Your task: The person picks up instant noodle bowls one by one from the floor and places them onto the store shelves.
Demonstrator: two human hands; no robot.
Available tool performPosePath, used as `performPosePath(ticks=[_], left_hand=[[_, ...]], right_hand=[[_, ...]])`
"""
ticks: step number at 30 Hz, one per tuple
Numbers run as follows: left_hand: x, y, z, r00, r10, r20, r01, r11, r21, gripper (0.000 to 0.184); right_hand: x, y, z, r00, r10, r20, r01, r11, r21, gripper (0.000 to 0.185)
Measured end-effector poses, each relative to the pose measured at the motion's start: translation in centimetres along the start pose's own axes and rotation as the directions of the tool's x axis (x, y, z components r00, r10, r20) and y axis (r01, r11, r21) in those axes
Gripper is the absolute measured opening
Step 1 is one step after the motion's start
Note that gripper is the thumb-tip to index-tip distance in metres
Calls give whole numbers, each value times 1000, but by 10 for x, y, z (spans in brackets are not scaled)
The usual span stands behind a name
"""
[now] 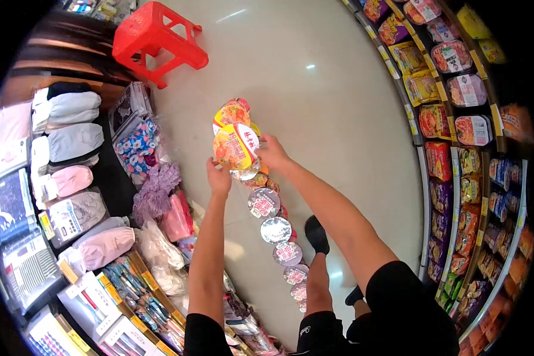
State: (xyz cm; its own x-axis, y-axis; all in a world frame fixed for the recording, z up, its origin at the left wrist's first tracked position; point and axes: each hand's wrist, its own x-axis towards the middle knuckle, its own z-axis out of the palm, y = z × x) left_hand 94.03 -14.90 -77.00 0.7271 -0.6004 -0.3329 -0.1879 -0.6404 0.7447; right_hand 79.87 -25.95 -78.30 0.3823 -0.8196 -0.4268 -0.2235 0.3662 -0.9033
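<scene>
A round instant noodle tub with a yellow, red and white lid (236, 146) is held between my two hands. My left hand (219, 176) grips its lower left edge, and my right hand (272, 151) has its fingers on the right edge. Just beyond it is another orange-lidded tub (232, 113), partly covered by the held one. A row of round tubs runs from under my hands toward my feet, among them a dark-lidded one (263, 203) and a silver-lidded one (276, 230).
A red plastic stool (154, 40) stands on the floor at the upper left. Shelves of packaged noodles (438, 160) curve along the right. On the left, a display holds folded sleeves (75, 142) and bagged goods (160, 249). My legs are beside the row of tubs.
</scene>
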Motion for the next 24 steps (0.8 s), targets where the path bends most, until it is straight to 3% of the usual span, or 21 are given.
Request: performPosePath(ticks=[2,4,5,6,7,8,9,10,11,12,13,14,15,16,17,18,20,22,24], left_hand=[[14,-7,-2,998,20,60,-16,998,-68,40],[19,-14,-10,976,58,208,-41,995,-86,52],[16,-15,-10,976,100,193,-105,994,19,50],[-1,0,-11,977,26,211,-10,997,-77,50],[-22,17,-11,968,-37,247,81,982,-173,50],[-44,26,-9,965,-4,262,73,965,-251,48],[-63,25,-7,959,37,281,20,980,-197,45],[-93,36,-10,938,39,345,46,971,-236,42],[-126,46,-11,909,90,408,21,966,-259,39],[-154,33,-6,877,84,474,98,933,-347,30],[-194,48,-5,866,67,495,119,934,-335,30],[-229,41,-1,869,183,459,-65,964,-259,30],[-256,17,10,831,177,528,6,945,-326,28],[-286,18,19,794,147,589,-47,982,-181,28],[-322,24,28,749,185,636,-63,976,-210,30],[-359,31,34,709,214,672,-73,970,-232,33],[-418,56,43,499,384,777,-314,916,-251,36],[-490,133,25,290,547,785,-594,746,-301,40],[-552,191,10,59,698,714,-727,520,-448,44]], right_hand=[[-1,-18,-13,958,62,279,-110,981,158,42],[-2,-15,-17,954,119,276,-144,987,71,37],[-10,-21,-26,942,159,297,-181,982,51,34],[-18,-30,-38,934,193,301,-212,977,32,32],[-27,-22,-45,962,180,204,-181,983,-13,32],[-39,-4,-50,982,162,96,-156,986,-60,33],[-53,8,-63,973,211,97,-212,977,-8,37],[-81,-6,-87,965,241,103,-232,968,-92,37],[-113,-4,-110,959,247,138,-256,965,53,37],[-142,9,-129,977,207,44,-197,967,-164,38],[-167,32,-148,963,261,67,-255,963,-88,37],[-210,29,-171,965,260,40,-261,965,20,36],[-246,35,-192,975,218,-44,-222,968,-116,35],[-283,30,-221,962,274,-23,-274,959,-73,36],[-325,12,-251,945,326,-35,-327,942,-79,35],[-367,-2,-278,899,436,-49,-435,900,29,38],[-444,-18,-325,880,462,-113,-447,885,133,44],[-517,-36,-363,847,501,-179,-459,858,231,46],[-588,-44,-395,837,495,-235,-418,854,309,45]])
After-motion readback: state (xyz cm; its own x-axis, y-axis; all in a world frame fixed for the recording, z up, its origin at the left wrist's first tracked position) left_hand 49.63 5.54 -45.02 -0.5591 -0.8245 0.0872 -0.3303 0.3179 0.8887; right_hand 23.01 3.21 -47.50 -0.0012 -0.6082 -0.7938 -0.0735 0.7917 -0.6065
